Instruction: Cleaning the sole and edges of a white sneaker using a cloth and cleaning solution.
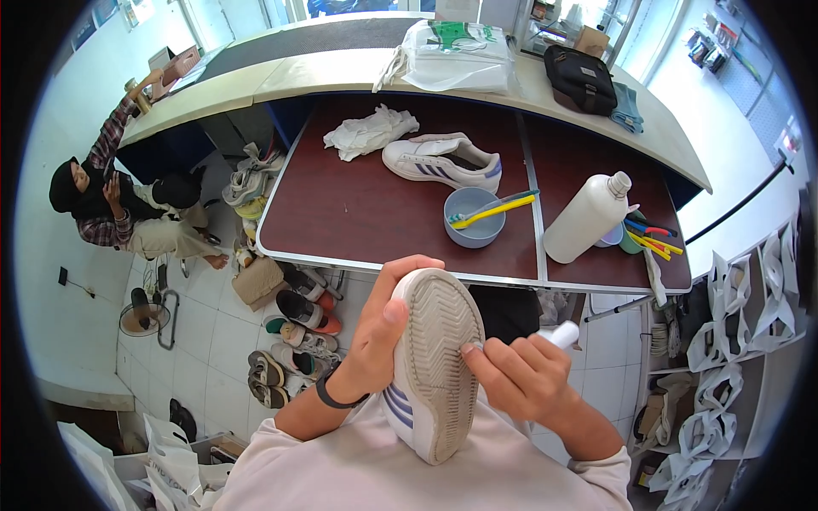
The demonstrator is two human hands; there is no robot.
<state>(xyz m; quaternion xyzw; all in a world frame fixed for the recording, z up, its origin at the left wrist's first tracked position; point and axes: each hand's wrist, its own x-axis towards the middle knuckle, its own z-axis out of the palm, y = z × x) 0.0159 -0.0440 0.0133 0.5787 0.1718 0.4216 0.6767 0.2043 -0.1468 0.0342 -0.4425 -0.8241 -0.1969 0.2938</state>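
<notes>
My left hand (374,335) grips a white sneaker (441,364) with blue stripes by its side and toe. The shoe stands toe-up against my shirt, its worn, dirty herringbone sole turned toward me. In my right hand (527,377) is a white-handled tool (563,334), whose working end is hidden by the fingers. The fingertips of that hand meet the sole's right edge. The matching sneaker (444,160) lies on the dark red folding table (358,217). Nearer to me, a grey-blue bowl (474,223) holds a yellow-handled toothbrush (495,211) and a blue one.
A white bottle (585,220) stands beside cups of brushes (652,239) on the right. Crumpled white paper (370,132) lies behind. Several shoes (307,313) and a floor fan (144,313) are at left, near a seated person (128,198). Shelves with white bags (722,319) flank the right.
</notes>
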